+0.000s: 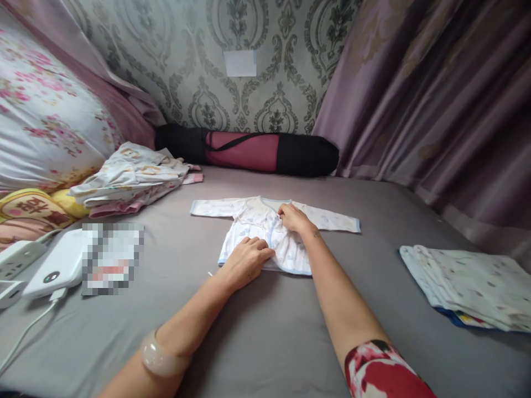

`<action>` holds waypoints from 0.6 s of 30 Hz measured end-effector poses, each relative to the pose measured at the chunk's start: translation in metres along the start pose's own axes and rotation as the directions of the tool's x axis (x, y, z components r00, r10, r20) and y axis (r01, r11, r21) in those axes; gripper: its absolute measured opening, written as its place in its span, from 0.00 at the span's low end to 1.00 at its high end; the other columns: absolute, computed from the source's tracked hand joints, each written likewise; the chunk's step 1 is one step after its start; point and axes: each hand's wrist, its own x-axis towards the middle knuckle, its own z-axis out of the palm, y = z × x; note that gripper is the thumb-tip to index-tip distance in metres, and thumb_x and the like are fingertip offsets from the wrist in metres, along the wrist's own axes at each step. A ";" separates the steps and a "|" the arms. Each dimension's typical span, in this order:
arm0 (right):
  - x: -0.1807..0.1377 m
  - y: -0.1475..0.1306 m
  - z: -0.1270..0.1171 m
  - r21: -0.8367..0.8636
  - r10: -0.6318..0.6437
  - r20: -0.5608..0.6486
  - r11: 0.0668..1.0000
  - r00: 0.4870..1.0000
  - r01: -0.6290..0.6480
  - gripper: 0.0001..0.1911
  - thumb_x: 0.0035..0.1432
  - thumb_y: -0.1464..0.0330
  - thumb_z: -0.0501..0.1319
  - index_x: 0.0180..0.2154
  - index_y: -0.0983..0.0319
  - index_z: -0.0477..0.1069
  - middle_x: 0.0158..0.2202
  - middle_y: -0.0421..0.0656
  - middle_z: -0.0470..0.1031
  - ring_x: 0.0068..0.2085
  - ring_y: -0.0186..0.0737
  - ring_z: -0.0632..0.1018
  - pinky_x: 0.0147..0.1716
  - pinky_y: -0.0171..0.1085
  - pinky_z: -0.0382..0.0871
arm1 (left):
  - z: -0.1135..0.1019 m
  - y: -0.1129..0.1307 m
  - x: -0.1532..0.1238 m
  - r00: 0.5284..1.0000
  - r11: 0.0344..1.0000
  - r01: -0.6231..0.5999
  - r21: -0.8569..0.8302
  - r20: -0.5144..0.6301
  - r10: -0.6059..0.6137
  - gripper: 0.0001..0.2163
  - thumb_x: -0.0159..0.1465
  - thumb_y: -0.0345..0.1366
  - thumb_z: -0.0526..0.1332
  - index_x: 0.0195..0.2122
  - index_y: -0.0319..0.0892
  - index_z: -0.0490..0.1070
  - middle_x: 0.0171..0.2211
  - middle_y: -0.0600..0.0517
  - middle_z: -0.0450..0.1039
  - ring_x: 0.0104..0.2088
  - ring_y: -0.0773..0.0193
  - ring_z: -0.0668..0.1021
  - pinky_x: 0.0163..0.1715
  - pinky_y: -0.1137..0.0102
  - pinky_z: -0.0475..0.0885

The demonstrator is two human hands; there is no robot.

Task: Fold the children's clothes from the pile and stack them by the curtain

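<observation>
A small white baby shirt [253, 221] with light blue trim lies spread flat on the grey bed sheet [265, 326], sleeves out to both sides. My left hand [248, 258] rests on its lower hem, fingers curled and pressing the cloth. Near the shirt's chest, my right hand [291, 216] pinches the front opening with its fingertips.
A pile of baby clothes [130, 177] lies at the left, folded white cloths [468, 284] at the right. A black and red rolled bag [253, 148] lies along the wall. A white power bank [53, 268], cables and floral pillows [45, 110] sit at far left. Curtains [435, 88] hang at right.
</observation>
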 end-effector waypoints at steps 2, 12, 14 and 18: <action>-0.001 -0.002 -0.001 -0.018 0.012 -0.014 1.000 1.000 -0.012 0.11 0.62 0.72 0.52 0.44 0.58 0.69 0.48 0.45 0.72 0.47 0.42 0.73 0.43 0.36 0.64 | 0.000 0.001 0.000 1.000 1.000 0.000 0.010 -0.016 0.000 0.13 0.69 0.31 0.48 0.44 0.44 0.73 0.37 0.48 0.72 0.38 0.61 0.72 0.38 0.67 0.64; -0.005 -0.021 0.023 -0.001 0.094 -0.191 0.995 0.977 -0.095 0.11 0.66 0.72 0.47 0.47 0.59 0.63 0.49 0.48 0.69 0.48 0.43 0.73 0.41 0.38 0.64 | 0.008 0.003 -0.003 0.995 0.999 0.026 -0.042 -0.097 -0.030 0.09 0.63 0.30 0.52 0.36 0.40 0.72 0.35 0.46 0.70 0.37 0.59 0.71 0.39 0.64 0.69; -0.006 -0.025 0.029 -0.014 0.120 -0.228 0.992 0.966 -0.127 0.11 0.66 0.71 0.47 0.48 0.61 0.63 0.49 0.49 0.69 0.48 0.44 0.72 0.42 0.38 0.64 | 0.005 0.007 -0.002 0.986 0.995 0.063 -0.079 -0.146 -0.074 0.10 0.65 0.34 0.52 0.32 0.40 0.72 0.36 0.45 0.70 0.38 0.58 0.72 0.40 0.63 0.69; -0.008 -0.029 0.032 -0.049 0.124 -0.226 0.989 0.966 -0.138 0.12 0.66 0.72 0.48 0.47 0.62 0.65 0.49 0.51 0.69 0.50 0.45 0.70 0.46 0.38 0.63 | 0.008 0.008 0.001 0.975 0.992 0.049 -0.114 -0.208 -0.072 0.16 0.70 0.39 0.45 0.42 0.41 0.72 0.50 0.44 0.70 0.53 0.54 0.69 0.51 0.59 0.67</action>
